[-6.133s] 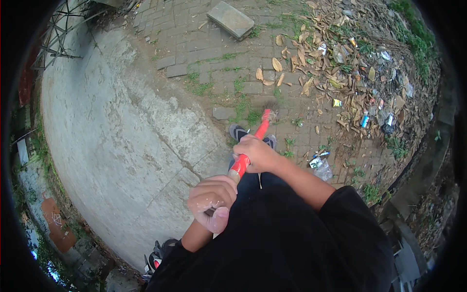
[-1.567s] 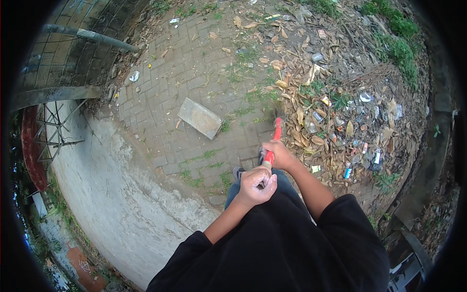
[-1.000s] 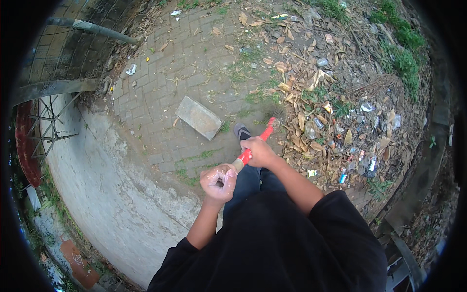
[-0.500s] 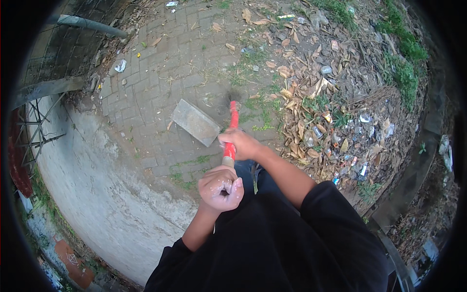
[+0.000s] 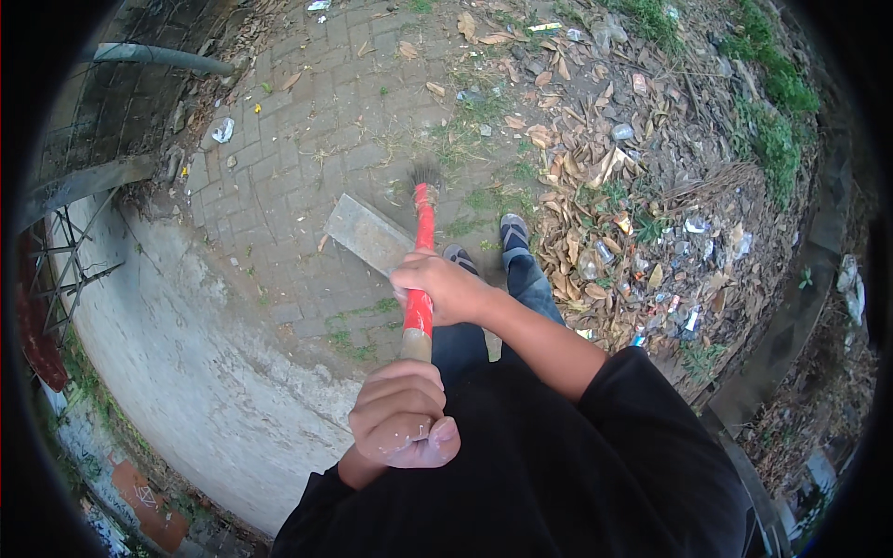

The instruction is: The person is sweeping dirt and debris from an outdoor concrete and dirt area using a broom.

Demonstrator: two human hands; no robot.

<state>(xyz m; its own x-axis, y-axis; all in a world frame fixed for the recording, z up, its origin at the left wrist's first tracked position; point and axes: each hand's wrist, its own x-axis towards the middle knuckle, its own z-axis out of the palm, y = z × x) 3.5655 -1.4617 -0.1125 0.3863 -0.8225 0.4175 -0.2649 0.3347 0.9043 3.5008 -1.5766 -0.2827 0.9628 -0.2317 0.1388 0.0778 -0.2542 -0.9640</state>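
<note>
Both my hands grip a long-handled broom, its stick red over most of its length and pale near my left hand. Dark, thin bristles spread at the far end of the broom (image 5: 424, 219), low over the paving as far as I can see. My left hand (image 5: 402, 414), flecked with white, is closed in a fist round the upper end of the stick, close to my body. Farther down, my right hand (image 5: 445, 286) wraps round the red part. Just left of the stick lies a grey rectangular slab (image 5: 365, 229), partly covered by my right hand.
Paving bricks (image 5: 298, 139) stretch ahead. Dry leaves (image 5: 567, 265) and litter cover the right side. A pale concrete surface (image 5: 186, 325) runs along the left, beside a metal rack (image 5: 74, 251). My sandalled feet (image 5: 514, 232) stand beyond my right arm.
Both hands have shifted left and my left hand has come nearer my body. The broom's bristle end has swung left and slightly away. My feet have come into view.
</note>
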